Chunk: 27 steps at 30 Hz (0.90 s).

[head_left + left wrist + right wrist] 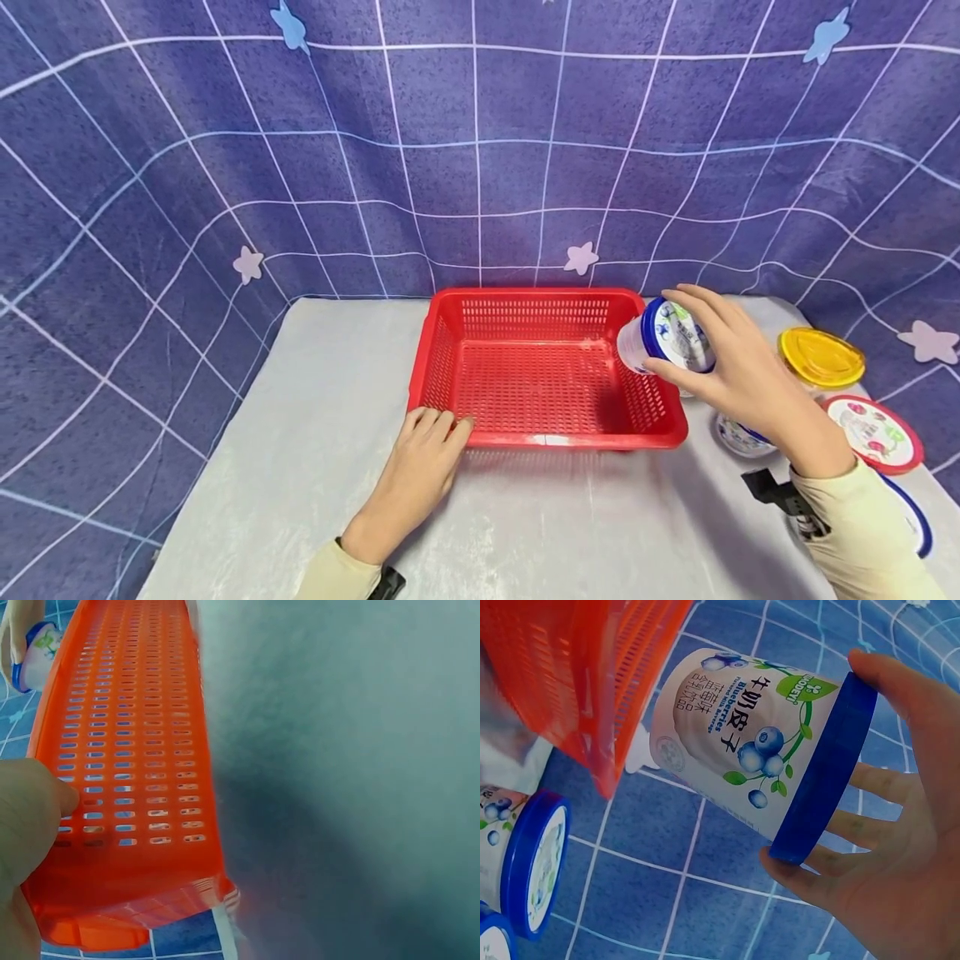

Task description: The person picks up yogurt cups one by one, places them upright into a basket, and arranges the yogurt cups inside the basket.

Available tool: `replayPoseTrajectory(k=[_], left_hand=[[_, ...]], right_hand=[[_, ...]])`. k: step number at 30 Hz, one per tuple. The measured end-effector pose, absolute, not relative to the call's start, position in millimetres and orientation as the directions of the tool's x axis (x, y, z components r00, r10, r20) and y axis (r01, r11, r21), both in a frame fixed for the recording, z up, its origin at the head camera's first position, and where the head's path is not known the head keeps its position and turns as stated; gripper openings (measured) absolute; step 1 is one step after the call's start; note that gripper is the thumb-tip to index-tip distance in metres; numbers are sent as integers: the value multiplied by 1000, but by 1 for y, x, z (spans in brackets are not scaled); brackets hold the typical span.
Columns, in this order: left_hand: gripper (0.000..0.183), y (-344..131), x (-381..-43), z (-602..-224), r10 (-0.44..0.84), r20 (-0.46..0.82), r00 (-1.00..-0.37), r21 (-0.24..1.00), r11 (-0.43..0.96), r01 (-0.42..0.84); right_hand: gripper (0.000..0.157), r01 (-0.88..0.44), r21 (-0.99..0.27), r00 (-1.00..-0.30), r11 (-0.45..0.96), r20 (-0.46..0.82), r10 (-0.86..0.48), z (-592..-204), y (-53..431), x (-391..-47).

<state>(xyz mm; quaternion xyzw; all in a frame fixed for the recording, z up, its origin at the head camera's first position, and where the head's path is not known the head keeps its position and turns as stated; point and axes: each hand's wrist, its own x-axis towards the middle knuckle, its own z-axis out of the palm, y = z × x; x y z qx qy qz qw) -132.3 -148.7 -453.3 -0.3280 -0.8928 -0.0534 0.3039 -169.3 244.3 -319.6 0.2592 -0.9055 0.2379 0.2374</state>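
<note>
My right hand [738, 367] grips a blueberry milk tub [739, 739] by its blue lid [829, 769], thumb on one side and fingers on the other. The tub is tilted, its base toward the right end of a red plastic basket [547, 440], beside and above the rim. Perforated walls and a slotted floor make up the basket, and nothing lies in it. At the basket's front left corner, my left hand [420, 458] holds the rim, fingers bent over it. In the left wrist view the thumb [37, 799] presses against the basket's slotted outer side.
To the right stand several more tubs, among them one with a yellow lid [821, 358], one with a red lid [873, 433] and a blue-lidded blueberry tub [536, 862]. The pale table [315, 417] meets a blue gridded curtain [517, 167] at the back.
</note>
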Motion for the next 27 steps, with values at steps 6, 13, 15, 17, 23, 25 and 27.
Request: replayPoseTrajectory(k=[6, 13, 15, 17, 23, 25, 27], left_hand=[[26, -148, -132, -453, 546, 581, -604, -92, 781, 617], [25, -145, -132, -453, 541, 581, -608, -91, 786, 612], [24, -145, -132, -453, 541, 583, -606, -91, 785, 613], [23, -145, -132, -454, 542, 583, -605, -92, 784, 614], [22, -147, -133, -454, 546, 577, -607, -99, 785, 611], [22, -148, -133, -454, 547, 577, -607, -101, 785, 611], [22, -148, -132, -454, 548, 573, -610, -101, 786, 611]], right_hand=[[85, -588, -288, -750, 755, 544, -376, -321, 241, -182], [86, -583, -260, -760, 770, 510, -403, -319, 235, -190], [86, -579, -256, -764, 774, 502, -405, -319, 233, -192], [86, -581, -252, -762, 774, 502, -408, -318, 231, -194], [86, -582, -245, -765, 776, 488, -420, -317, 226, -203], [85, -584, -243, -767, 775, 476, -429, -318, 224, -208], [85, -590, -242, -766, 770, 469, -440, -320, 223, -213]])
